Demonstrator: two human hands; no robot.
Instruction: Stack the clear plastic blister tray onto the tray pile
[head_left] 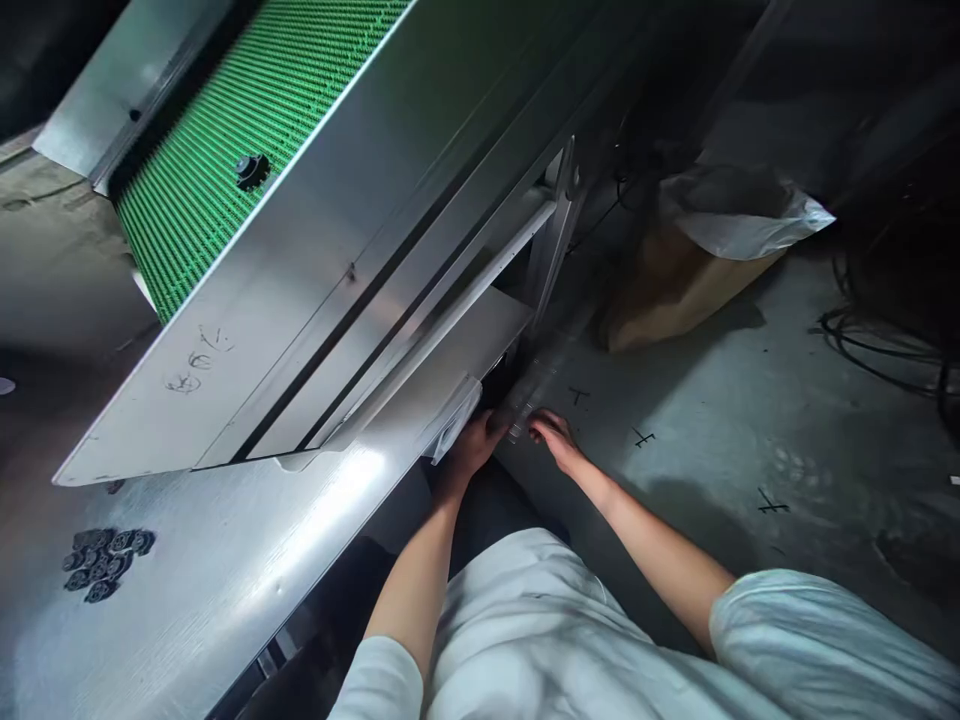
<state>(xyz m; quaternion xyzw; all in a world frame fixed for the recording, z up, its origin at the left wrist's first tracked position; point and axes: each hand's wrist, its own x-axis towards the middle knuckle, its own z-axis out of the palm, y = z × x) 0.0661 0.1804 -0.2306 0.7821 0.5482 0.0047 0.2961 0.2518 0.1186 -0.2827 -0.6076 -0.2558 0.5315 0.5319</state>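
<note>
My left hand (474, 445) is at the metal table's edge, next to a clear plastic piece (454, 420) on that edge. Its fingers are closed, and what they hold is hard to make out. My right hand (555, 434) hovers just to the right over the floor, with its fingers curled in. Between the two hands is a blurred, see-through strip (529, 400) with pale marks, close to both sets of fingertips. Whether either hand grips it is unclear. Small black gear-like parts (105, 562) lie in a cluster on the metal table (217, 570).
A conveyor with a green ribbed belt (300, 90) carries one black part (252, 172). Its metal side panel (315, 300) slants above the table. On the floor at right stands a brown bag (675, 290) with a plastic liner, and black cables (885, 350) lie beyond.
</note>
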